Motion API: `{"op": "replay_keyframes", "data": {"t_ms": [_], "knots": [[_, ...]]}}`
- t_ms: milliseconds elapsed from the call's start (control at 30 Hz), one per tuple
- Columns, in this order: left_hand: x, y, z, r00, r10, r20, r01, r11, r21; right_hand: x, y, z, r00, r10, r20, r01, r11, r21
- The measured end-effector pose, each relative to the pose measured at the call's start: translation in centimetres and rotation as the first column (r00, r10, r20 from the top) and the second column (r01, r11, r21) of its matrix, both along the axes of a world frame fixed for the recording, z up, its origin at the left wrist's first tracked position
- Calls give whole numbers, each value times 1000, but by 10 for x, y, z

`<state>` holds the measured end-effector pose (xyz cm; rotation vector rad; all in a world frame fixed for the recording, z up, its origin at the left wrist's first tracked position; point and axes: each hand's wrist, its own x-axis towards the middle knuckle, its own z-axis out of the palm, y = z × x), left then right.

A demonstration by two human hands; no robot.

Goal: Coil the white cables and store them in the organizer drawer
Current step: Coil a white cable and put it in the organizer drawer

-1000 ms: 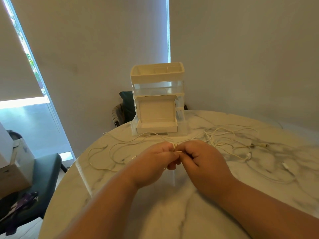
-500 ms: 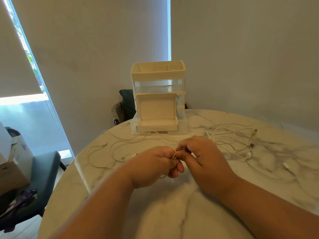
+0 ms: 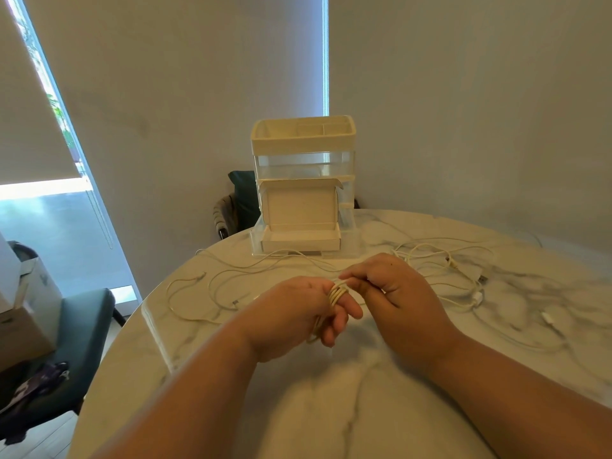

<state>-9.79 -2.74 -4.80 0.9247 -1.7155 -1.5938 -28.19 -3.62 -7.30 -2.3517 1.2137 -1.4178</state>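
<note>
Now that the hands have parted slightly, turns of white cable [image 3: 337, 293] show wound round the curled left grip [image 3: 291, 313], the right grip [image 3: 394, 293] pinching its free strand alongside: this coil seems nearly ready for the open organizer drawer [image 3: 300, 240] across the table [image 3: 331, 409].

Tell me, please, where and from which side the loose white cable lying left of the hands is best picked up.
Probably by the stiff plug end, pinched from above: the cable lies flat on the table in slack loops, and that end lies apart from the tangle on the right, nearest the left hand.
</note>
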Motion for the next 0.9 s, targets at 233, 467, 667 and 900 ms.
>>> {"op": "replay_keyframes", "data": {"t_ms": [233, 467, 667, 900], "knots": [[-2, 2, 3, 983, 43, -179, -37, 999, 38, 5, 4, 1, 977, 117, 179, -151, 971, 184], [4, -3, 3, 908, 20, -419, 58, 983, 172, 14, 15, 9, 951, 262, 166, -297, 923, 243], [-4, 2, 2, 869, -33, -494, 161, 962, 220, 18, 16, 5, 986, 165, 29, -168, 972, 164], [-1, 2, 0, 864, -128, -487, 266, 937, 225, 16, 11, 0, 982, 187, -13, -181, 962, 205]]}}
